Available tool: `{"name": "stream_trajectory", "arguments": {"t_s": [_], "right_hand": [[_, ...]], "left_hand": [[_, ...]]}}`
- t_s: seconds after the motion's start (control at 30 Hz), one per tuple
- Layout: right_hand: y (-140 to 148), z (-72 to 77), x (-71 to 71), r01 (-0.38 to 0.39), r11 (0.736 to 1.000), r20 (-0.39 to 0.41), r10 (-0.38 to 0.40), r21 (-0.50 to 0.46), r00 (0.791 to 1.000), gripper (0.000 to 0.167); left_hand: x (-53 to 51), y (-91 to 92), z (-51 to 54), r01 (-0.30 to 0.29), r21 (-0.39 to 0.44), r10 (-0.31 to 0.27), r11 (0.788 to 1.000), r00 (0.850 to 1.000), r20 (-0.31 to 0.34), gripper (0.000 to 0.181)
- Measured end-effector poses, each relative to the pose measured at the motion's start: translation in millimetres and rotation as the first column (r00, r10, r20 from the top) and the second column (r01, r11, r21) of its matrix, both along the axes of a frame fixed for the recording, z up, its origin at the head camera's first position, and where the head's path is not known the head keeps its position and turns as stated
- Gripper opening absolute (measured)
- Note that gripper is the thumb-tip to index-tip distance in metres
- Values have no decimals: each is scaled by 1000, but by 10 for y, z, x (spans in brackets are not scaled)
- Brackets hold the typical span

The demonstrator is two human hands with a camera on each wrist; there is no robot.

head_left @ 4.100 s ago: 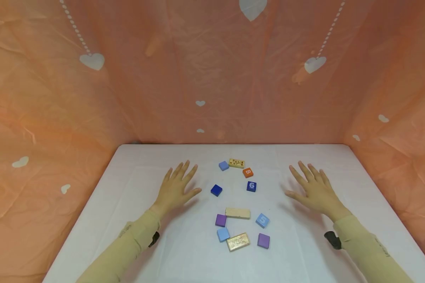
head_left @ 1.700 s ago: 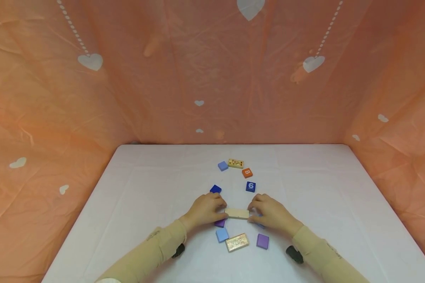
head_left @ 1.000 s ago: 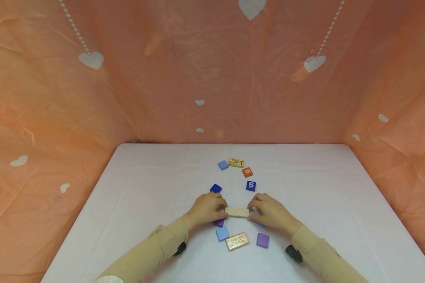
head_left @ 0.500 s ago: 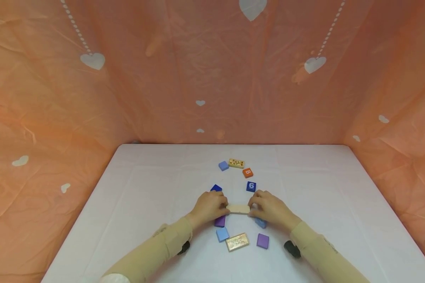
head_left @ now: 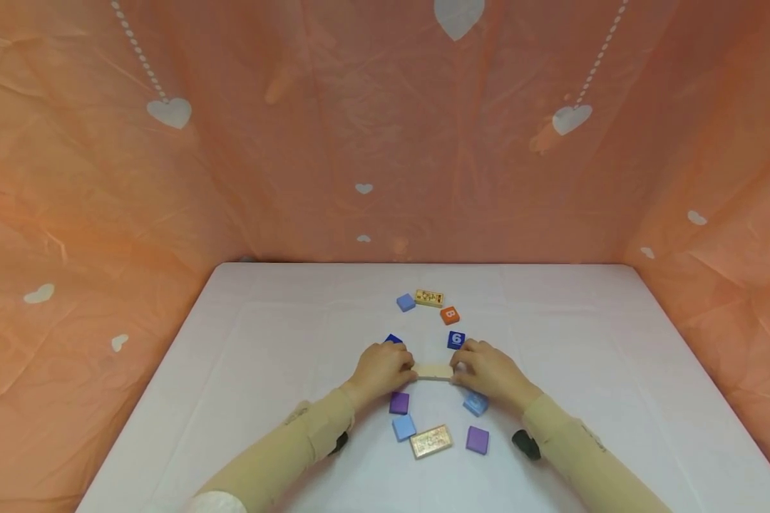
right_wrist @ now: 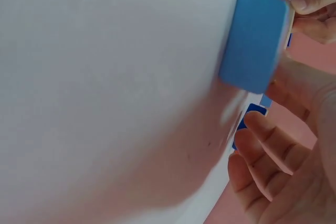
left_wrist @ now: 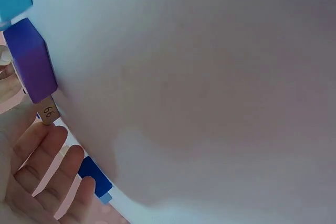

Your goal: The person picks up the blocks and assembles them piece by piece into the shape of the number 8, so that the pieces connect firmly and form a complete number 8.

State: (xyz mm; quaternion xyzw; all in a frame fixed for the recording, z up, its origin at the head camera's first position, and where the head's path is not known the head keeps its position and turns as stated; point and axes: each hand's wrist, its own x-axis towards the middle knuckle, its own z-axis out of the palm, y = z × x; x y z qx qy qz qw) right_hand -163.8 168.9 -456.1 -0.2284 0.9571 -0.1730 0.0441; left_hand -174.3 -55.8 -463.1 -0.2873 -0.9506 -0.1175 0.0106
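Note:
Both hands pinch the ends of a pale wooden block [head_left: 433, 372] lying crosswise in the head view. The left hand [head_left: 381, 368] grips its left end, the right hand [head_left: 490, 372] its right end. In the left wrist view the left hand [left_wrist: 44, 166] holds the block's end [left_wrist: 49, 111], marked with figures, beside a purple block [left_wrist: 35, 61]. In the right wrist view a light blue block [right_wrist: 253, 41] stands before the right hand [right_wrist: 289, 156], covering much of its grip. A dark blue block [head_left: 393, 338] is partly behind the left hand.
Nearer the person lie a purple block [head_left: 399, 403], a blue block [head_left: 404, 427], a gold block [head_left: 431, 441], another purple block [head_left: 478, 439] and a blue numbered block [head_left: 475, 404]. Farther back are a dark blue 6 block [head_left: 456, 340], an orange block [head_left: 450, 315], a light blue block [head_left: 406, 303] and a gold block [head_left: 429, 298].
From resting apart over the table, both hands came in and took the pale block by its ends. The block has since moved a little away from the person, with both hands.

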Motion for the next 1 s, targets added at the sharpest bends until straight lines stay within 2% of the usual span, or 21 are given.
{"name": "stream_trajectory", "arguments": {"t_s": [0.2,0.47,0.77,1.0], "right_hand": [[10,-16,-38,1,1000,-36,-1,9,999,17],[13,-32,-83,18,1000,-25,-18,0,1000,19],[-8,-24,-107,39,999,0,-39,8,999,20],[-9,-28,-123,54,998,-17,-54,14,998,22]], "left_hand": [[-27,15,1,-23,17,23,1000,1000,9,19],[-90,33,0,-48,24,47,999,998,35,16],[-99,51,-1,-87,49,82,995,993,90,16],[-117,54,1,-96,76,89,993,993,82,16]]}}
